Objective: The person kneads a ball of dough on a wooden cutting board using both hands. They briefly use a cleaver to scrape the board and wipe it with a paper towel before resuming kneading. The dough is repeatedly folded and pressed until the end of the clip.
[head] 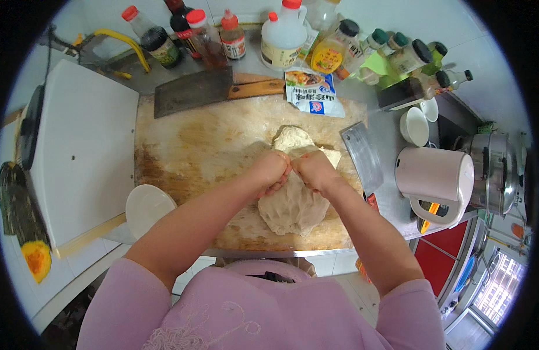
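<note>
A large lump of pale dough (293, 212) lies on a floury wooden board (195, 144), its near part flattened and dented. At its far end, a lighter, yellowish piece (292, 138) sticks out beyond my hands. My left hand (271, 170) is curled into a fist against the dough's left side. Close beside it, my right hand (315, 170) is likewise a fist, resting on the dough's upper middle. The knuckles of both nearly meet. The fists hide part of the dough beneath them, and no dough shows inside either one.
A cleaver (195, 92) lies along the board's back edge beside a seasoning packet (315, 94). Right of the dough is a metal blade (363, 153), then a pink kettle (433, 175). A white bowl (148, 208) sits left; bottles (285, 41) line the wall.
</note>
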The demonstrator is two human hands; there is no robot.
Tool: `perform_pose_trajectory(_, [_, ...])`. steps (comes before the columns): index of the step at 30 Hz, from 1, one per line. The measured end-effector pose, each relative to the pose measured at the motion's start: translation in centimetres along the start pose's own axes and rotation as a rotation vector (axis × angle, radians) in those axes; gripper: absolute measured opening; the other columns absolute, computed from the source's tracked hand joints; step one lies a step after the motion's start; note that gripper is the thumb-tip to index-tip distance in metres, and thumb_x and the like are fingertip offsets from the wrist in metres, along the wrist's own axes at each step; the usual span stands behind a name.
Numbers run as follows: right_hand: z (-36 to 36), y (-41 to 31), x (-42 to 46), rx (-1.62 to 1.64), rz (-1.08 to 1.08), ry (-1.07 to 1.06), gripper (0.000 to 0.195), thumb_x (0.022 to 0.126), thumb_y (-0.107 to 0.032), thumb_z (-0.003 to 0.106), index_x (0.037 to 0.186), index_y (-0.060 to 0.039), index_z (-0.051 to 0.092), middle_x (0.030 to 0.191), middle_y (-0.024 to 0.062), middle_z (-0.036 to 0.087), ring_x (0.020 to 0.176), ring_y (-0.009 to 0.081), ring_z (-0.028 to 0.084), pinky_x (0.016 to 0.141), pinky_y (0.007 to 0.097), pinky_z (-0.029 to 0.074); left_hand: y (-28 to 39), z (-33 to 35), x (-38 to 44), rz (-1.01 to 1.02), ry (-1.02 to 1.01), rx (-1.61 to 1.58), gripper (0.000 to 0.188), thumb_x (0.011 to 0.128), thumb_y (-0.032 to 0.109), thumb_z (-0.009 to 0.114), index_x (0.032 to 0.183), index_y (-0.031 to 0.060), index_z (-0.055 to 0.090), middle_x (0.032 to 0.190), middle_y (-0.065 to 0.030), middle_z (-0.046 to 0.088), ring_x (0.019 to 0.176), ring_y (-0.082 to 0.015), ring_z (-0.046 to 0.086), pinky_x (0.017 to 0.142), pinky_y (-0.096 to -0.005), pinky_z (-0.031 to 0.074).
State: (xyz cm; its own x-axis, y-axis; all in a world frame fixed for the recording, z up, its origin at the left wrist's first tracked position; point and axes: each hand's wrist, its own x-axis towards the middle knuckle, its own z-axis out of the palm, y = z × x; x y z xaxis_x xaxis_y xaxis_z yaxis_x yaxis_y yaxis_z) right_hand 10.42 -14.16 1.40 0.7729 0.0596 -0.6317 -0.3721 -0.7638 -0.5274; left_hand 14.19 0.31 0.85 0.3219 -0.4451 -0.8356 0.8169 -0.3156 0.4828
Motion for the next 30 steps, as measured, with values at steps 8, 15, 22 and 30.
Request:
perform_pose_trajectory(8, [3.4, 2.7, -2.7, 0.725, 0.052, 0.798, 0.028, 0.086, -0.024, 0.058, 0.083, 0.0035, 0.062, 0.071, 0.0163, 0.063, 0.064, 0.0235, 0.059, 0.061, 0.0361, 0.046, -3.9, -0.1, 1.7, 0.886, 0.493, 0.219, 0.012, 0.08, 0.002, 0.047, 0.079, 0.006, 0.059, 0.059, -0.0051, 0.048, 0.052, -0.0161, 0.044, 0.047, -0.0322, 0.033])
perform_pose_trajectory(15, [-0.3, 7.0, -1.3, 0.528, 0.24, 0.714, 0.044, 0.087, -0.04, 0.053, 0.094, 0.0012, 0.067, 0.085, 0.025, 0.066, 0.085, 0.0383, 0.064, 0.077, 0.0423, 0.049, 0.8, -0.2, 3.4, 0.81, 0.591, 0.728, 0.028, 0.083, 0.014, 0.051, 0.107, 0.0041, 0.062, 0.105, -0.0194, 0.062, 0.096, -0.034, 0.059, 0.083, -0.0402, 0.047])
perform_pose_trajectory(22, [-0.9, 5.7, -0.5, 0.603, 0.306, 0.486, 0.05, 0.083, -0.044, 0.055, 0.097, 0.0032, 0.067, 0.097, 0.0261, 0.064, 0.095, 0.0364, 0.062, 0.084, 0.039, 0.047, 2.9, -0.9, 4.6, 0.635, 0.406, 0.812, 0.026, 0.085, 0.016, 0.049, 0.098, 0.0015, 0.066, 0.091, -0.0162, 0.066, 0.087, -0.0285, 0.062, 0.078, -0.0359, 0.047])
perform_pose_trajectory(30, [-0.7, 3.6, -2.1, 0.36, 0.102, 0.557, 0.039, 0.083, -0.037, 0.057, 0.091, 0.0007, 0.066, 0.09, 0.0212, 0.066, 0.087, 0.0333, 0.063, 0.079, 0.0392, 0.047, 1.8, 0.2, 2.1, 0.684, 0.308, 0.59, 0.017, 0.083, 0.012, 0.051, 0.092, 0.0016, 0.062, 0.091, -0.0142, 0.065, 0.085, -0.026, 0.06, 0.077, -0.035, 0.046])
